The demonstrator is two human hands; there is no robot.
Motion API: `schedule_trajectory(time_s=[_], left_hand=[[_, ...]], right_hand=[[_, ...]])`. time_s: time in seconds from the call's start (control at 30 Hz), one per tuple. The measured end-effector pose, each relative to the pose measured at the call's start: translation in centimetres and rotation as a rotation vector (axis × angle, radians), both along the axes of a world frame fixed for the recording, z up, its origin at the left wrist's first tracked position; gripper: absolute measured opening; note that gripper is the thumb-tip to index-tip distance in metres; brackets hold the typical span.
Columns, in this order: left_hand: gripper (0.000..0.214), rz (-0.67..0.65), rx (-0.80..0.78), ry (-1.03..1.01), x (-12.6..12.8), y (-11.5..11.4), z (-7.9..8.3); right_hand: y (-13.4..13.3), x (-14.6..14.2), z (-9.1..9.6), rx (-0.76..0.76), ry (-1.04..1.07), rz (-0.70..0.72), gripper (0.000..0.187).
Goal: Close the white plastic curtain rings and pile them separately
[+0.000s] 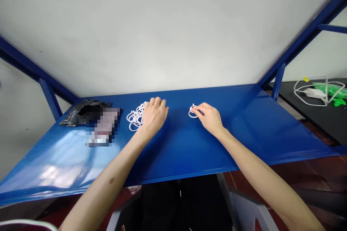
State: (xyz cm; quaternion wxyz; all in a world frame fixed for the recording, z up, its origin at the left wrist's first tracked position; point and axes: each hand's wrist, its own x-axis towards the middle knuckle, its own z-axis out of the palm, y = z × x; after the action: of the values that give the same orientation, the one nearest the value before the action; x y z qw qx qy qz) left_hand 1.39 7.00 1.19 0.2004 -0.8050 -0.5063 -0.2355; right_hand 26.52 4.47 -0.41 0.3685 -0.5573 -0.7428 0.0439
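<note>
Left hand (154, 115) rests on heap of white plastic rings (135, 117), grip apart. Right hand (210, 117) grip clamped on single white plastic ring (192, 112), above glossy blue metal counter (244, 126).

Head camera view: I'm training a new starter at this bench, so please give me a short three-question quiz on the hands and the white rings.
1. True or false: the left hand touches the pile of white rings.
2. What does the right hand pinch in its fingertips? A) a single white ring B) a screwdriver C) a cup
3. Fill in: both hands are over a table whose top is coloured ____.

Key: 1 true; 2 A; 3 blue.
</note>
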Motion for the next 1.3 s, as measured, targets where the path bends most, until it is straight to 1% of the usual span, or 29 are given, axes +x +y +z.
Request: schedule_trajectory(time_s=[0.1,0.17,0.23,0.27,0.33,0.37,0.4,0.47,0.5,0.57,0.6,0.67,0.73,0.77,0.83,0.93,1.0,1.1,1.3], left_hand=[[0.018,0.056,-0.131,0.047,-1.1,2.4,-0.1],[0.023,0.062,-0.204,0.058,-1.7,3.0,-0.2],[0.024,0.033,-0.207,-0.028,-2.0,2.6,-0.1],[0.023,0.000,-0.194,-0.114,-2.0,2.0,0.0],[0.020,-0.108,-0.209,-0.356,-1.6,0.3,0.4],[0.018,-0.171,-0.272,-0.498,-1.2,-0.8,0.5],[0.018,-0.233,-0.392,-0.637,-0.7,-1.9,0.5],[0.023,-0.314,-0.678,-0.921,0.4,-4.0,0.3],[0.025,-0.360,-0.811,-1.030,0.9,-4.9,0.1],[0.027,-0.448,-1.016,-1.156,1.7,-6.3,-0.4],[0.027,-0.481,-1.088,-1.190,2.0,-6.7,-0.6],[0.027,-0.529,-1.172,-1.230,2.2,-7.2,-1.0],[0.029,-0.535,-1.189,-1.266,2.4,-7.3,-1.1],[0.031,-0.513,-1.179,-1.281,2.4,-7.3,-1.1],[0.033,-0.432,-1.112,-1.312,2.6,-7.2,-1.2],[0.031,-0.326,-0.963,-1.322,2.7,-6.9,-1.4],[0.028,-0.305,-0.897,-1.285,2.6,-6.7,-1.6],[0.024,-0.294,-0.834,-1.178,2.2,-6.5,-1.7],[0.020,-0.289,-0.780,-1.026,1.8,-6.9,-0.9]], right_hand=[[0.7,1.2,-0.1,-0.040,-0.074,-0.119,0.017],[0.7,1.4,0.1,-0.040,-0.096,-0.174,0.021],[0.5,1.1,0.5,-0.035,-0.066,-0.184,0.023],[0.3,0.8,0.8,-0.038,-0.030,-0.163,0.024],[-0.4,0.1,1.3,-0.061,0.075,-0.071,0.024],[-0.7,-0.3,1.5,-0.087,0.140,-0.005,0.024],[-1.1,-0.8,1.7,-0.126,0.210,0.073,0.025],[-2.0,-1.7,1.9,-0.234,0.363,0.229,0.027],[-2.3,-2.2,1.9,-0.287,0.443,0.292,0.028],[-2.9,-2.9,1.7,-0.367,0.584,0.366,0.026],[-3.1,-3.2,1.6,-0.389,0.630,0.380,0.024],[-3.2,-3.6,1.2,-0.408,0.658,0.381,0.021],[-3.3,-3.8,1.0,-0.403,0.635,0.367,0.018],[-3.3,-3.8,1.0,-0.391,0.621,0.357,0.017],[-3.3,-3.7,1.2,-0.349,0.588,0.342,0.015],[-3.6,-3.7,1.5,-0.272,0.503,0.357,0.011],[-3.7,-3.8,1.6,-0.254,0.448,0.384,0.011],[-3.8,-3.7,1.7,-0.276,0.409,0.407,0.012],[-3.7,-3.6,1.8,-0.305,0.373,0.431,0.016]])
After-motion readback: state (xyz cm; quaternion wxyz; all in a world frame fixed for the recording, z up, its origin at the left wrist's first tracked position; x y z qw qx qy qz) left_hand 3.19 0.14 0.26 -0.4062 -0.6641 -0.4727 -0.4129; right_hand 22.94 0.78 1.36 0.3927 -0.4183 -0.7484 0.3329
